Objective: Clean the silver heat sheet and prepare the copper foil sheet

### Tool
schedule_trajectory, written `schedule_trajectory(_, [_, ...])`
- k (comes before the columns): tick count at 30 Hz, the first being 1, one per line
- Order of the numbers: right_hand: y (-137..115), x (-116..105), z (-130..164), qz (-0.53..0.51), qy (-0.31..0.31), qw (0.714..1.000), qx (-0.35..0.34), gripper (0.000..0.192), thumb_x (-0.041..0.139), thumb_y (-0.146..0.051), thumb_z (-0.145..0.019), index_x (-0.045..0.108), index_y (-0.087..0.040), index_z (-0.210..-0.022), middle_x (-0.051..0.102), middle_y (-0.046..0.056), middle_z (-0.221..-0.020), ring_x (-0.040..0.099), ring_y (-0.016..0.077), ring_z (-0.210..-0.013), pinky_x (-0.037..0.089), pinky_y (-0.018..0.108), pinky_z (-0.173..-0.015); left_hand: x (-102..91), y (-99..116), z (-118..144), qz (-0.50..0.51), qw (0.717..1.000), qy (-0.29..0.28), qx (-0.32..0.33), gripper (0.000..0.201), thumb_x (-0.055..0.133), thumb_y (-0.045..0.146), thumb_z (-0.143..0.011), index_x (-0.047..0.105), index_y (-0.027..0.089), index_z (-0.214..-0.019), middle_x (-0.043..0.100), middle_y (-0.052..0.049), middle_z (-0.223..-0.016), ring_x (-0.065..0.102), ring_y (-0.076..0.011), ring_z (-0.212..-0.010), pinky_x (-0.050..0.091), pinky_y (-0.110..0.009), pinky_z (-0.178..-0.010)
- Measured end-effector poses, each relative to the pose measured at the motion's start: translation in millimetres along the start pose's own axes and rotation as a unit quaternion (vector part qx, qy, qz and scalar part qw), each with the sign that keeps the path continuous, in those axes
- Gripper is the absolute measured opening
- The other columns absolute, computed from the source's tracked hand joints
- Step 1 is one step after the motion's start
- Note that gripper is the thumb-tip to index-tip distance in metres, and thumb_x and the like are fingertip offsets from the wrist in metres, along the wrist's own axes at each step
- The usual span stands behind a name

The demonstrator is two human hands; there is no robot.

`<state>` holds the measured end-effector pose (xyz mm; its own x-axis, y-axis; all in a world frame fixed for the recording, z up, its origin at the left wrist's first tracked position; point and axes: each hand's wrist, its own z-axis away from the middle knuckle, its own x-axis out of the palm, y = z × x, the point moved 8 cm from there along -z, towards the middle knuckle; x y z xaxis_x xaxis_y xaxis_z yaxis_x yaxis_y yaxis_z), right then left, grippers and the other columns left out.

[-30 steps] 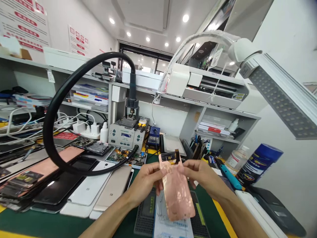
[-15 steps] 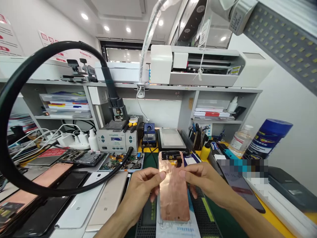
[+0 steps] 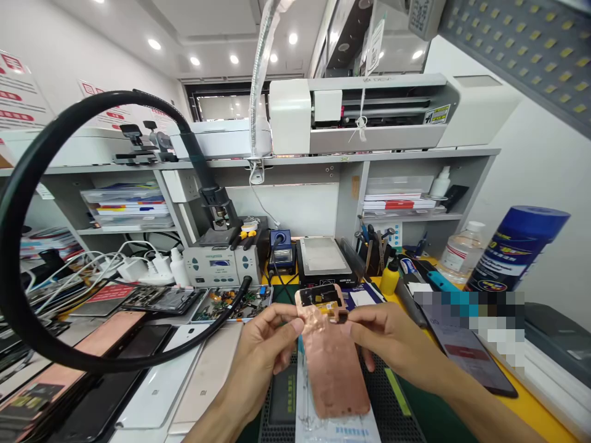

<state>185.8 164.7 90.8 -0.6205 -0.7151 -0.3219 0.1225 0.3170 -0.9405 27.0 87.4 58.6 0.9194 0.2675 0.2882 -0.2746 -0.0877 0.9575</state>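
Note:
A phone screen panel (image 3: 339, 375) with a copper-foil back is held up in the middle, foil side towards me. Near its top sit a black section and an orange flex cable (image 3: 329, 307) whose dark end lies by my right fingertips. My left hand (image 3: 268, 344) pinches the upper left edge between thumb and fingers. On the upper right edge, beside the cable end, my right hand (image 3: 385, 335) pinches with thumb and index finger. The foil is wrinkled between the hands. Below the panel are a pale blue-and-white printed packet (image 3: 357, 434) and a dark perforated mat (image 3: 392, 394).
White and gold phone backs (image 3: 154, 394) and another copper panel (image 3: 92, 344) lie left. A black hose (image 3: 138, 363) loops over them. A tray of small parts (image 3: 231, 304) and a flat heating plate (image 3: 323, 255) stand behind. At right are a phone (image 3: 462, 344) and a blue spray can (image 3: 517, 252).
The panel has tilted, its lower end swinging right. The flex cable's dark end now shows at the right edge. Both hands keep their pinch, and the camera view has shifted slightly.

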Motion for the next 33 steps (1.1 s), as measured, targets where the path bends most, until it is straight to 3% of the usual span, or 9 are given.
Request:
schedule_trajectory(7, [-1, 3, 1, -0.033, 0.015, 0.999, 0.008, 0.032, 0.065, -0.047, -0.090, 0.072, -0.016, -0.088, 0.065, 0.002, -0.075, 0.051, 0.0096, -0.048, 0.043, 0.021, -0.044, -1.1, -1, -1, 0.022, 1.000, 0.019, 0.005, 0.021, 0.074, 0.036, -0.081, 0.064, 0.018, -0.076, 0.038, 0.008, -0.048, 0.025, -0.0059, -0.047, 0.015, -0.022, -0.045])
schedule_trajectory(14, [-3, 8, 4, -0.067, 0.028, 0.997, -0.005, 0.033, 0.069, -0.047, -0.089, 0.074, -0.018, -0.103, 0.063, 0.001, -0.068, 0.053, 0.0114, -0.047, 0.046, 0.023, -0.045, 0.7, 5, 1, 0.055, 0.998, 0.025, 0.032, 0.016, 0.070, 0.027, -0.080, 0.059, 0.019, -0.072, 0.037, 0.009, -0.047, 0.025, -0.0065, -0.046, 0.015, -0.023, -0.045])
schedule_trajectory(19, [-8, 17, 6, -0.100, 0.016, 0.995, -0.008, 0.032, 0.067, -0.043, -0.091, 0.071, -0.017, -0.109, 0.061, 0.001, -0.072, 0.052, 0.0114, -0.050, 0.049, 0.024, -0.046, 3.0, 9, 2, 0.067, 0.996, 0.008, 0.050, 0.010, 0.070, 0.027, -0.080, 0.065, 0.020, -0.083, 0.044, 0.008, -0.058, 0.028, -0.0054, -0.047, 0.016, -0.023, -0.045])
schedule_trajectory(22, [-9, 19, 6, -0.108, 0.005, 0.994, -0.007, 0.028, 0.066, -0.042, -0.092, 0.072, -0.016, -0.101, 0.058, 0.000, -0.069, 0.051, 0.0116, -0.052, 0.050, 0.024, -0.047, 2.5, 10, 4, 0.057, 0.997, 0.005, 0.056, 0.011, 0.069, 0.028, -0.082, 0.064, 0.019, -0.077, 0.041, 0.008, -0.051, 0.027, -0.0066, -0.047, 0.017, -0.024, -0.046])
schedule_trajectory(25, [-8, 19, 8, -0.089, 0.007, 0.996, -0.003, 0.029, 0.066, -0.042, -0.093, 0.072, -0.017, -0.108, 0.063, 0.001, -0.074, 0.053, 0.0120, -0.054, 0.049, 0.023, -0.048, 0.3, 11, 5, 0.046, 0.997, 0.011, 0.065, 0.017, 0.068, 0.030, -0.083, 0.061, 0.019, -0.072, 0.039, 0.008, -0.048, 0.027, -0.0074, -0.048, 0.018, -0.024, -0.047])
schedule_trajectory(28, [-7, 18, 10, -0.073, 0.016, 0.997, -0.004, 0.034, 0.066, -0.043, -0.092, 0.070, -0.021, -0.118, 0.067, 0.004, -0.083, 0.060, 0.0161, -0.066, 0.050, 0.023, -0.053, -3.8, 12, 6, 0.034, 0.996, 0.026, 0.078, 0.017, 0.068, 0.028, -0.083, 0.061, 0.019, -0.071, 0.039, 0.008, -0.049, 0.028, -0.0073, -0.048, 0.019, -0.024, -0.048])
schedule_trajectory(33, [-6, 18, 12, -0.046, 0.033, 0.998, -0.005, 0.033, 0.065, -0.044, -0.093, 0.070, -0.024, -0.120, 0.061, 0.001, -0.070, 0.064, 0.0244, -0.092, 0.054, 0.025, -0.066, -9.0, 13, 6, 0.005, 0.993, 0.047, 0.112, 0.012, 0.067, 0.025, -0.082, 0.064, 0.018, -0.073, 0.039, 0.008, -0.052, 0.029, -0.0065, -0.049, 0.020, -0.022, -0.047])
